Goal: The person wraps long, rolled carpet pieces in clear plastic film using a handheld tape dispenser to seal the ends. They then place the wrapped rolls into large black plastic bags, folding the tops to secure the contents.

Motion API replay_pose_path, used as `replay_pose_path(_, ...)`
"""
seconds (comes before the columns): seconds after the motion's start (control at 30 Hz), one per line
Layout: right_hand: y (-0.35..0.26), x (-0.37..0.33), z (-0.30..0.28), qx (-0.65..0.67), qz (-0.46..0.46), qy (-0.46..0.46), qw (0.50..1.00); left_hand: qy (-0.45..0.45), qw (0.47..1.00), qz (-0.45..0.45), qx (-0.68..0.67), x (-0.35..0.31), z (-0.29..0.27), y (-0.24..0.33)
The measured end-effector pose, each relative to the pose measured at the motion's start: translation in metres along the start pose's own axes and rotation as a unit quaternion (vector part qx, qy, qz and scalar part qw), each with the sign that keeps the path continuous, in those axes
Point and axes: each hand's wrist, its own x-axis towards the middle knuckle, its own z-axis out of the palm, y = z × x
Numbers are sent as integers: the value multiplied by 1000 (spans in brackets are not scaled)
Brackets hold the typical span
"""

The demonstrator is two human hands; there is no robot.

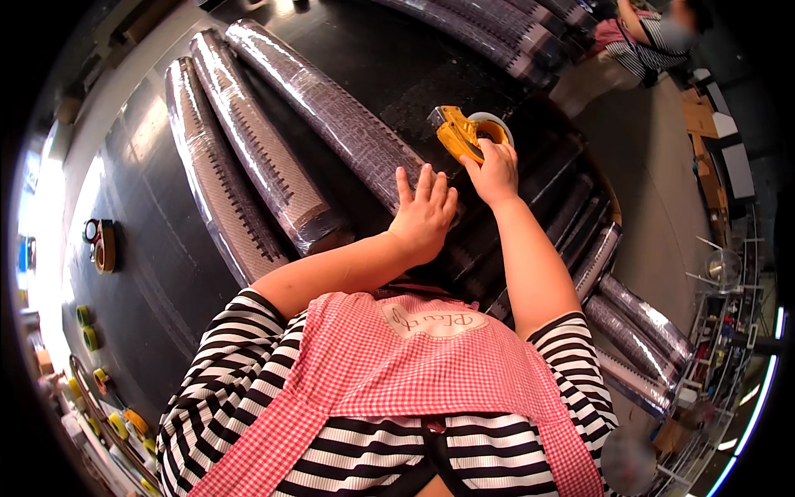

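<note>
My right hand (495,170) is closed round a yellow tape dispenser (458,135) with a roll of tape in it, held above the dark table. Just left of it, my left hand (425,214) lies with its fingers spread on the near end of a plastic-wrapped roll (331,116) of dark grey woven material. That roll slants from the far left towards me. Two more wrapped rolls lie to its left: a brown and dark one (252,145) and an outer one (207,166), both with toothed edges along their length.
More wrapped rolls (472,33) lie at the far side, and several stand at the right (633,319). On the black table (141,273) at the left sits a tape roll (103,248), with green tape rolls (87,327) nearer. Another person (646,45) is at the far right.
</note>
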Motion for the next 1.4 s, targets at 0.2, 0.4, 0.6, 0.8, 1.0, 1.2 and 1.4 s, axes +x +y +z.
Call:
replay_pose_path(0.2, -3, 30, 42, 159, -21, 26, 987, 27, 1000, 6, -4, 4, 2, 2)
replay_pose_path(0.4, -85, -118, 11, 594, 404, 150, 680, -1, 990, 18, -141, -1, -6, -17)
replay_pose_path(0.6, -100, -79, 13, 824, 470, 51, 312, 22, 980, -24, -198, 26, -3, -7)
replay_pose_path(0.8, -69, -81, 74, 902, 327, 156, 234, -2, 976, -26, -216, 35, -1, -3)
replay_pose_path(1.0, -75, -74, 36, 894, 393, -69, 203, 25, 969, 34, -243, 24, -18, -25)
replay_pose_path(1.2, -120, -99, -22, 749, 554, -207, 298, 37, 988, 100, -107, 10, -48, -128)
replay_pose_path(1.4, -162, -64, -16, 757, 432, -305, 384, -27, 996, 78, -32, 14, -59, -181)
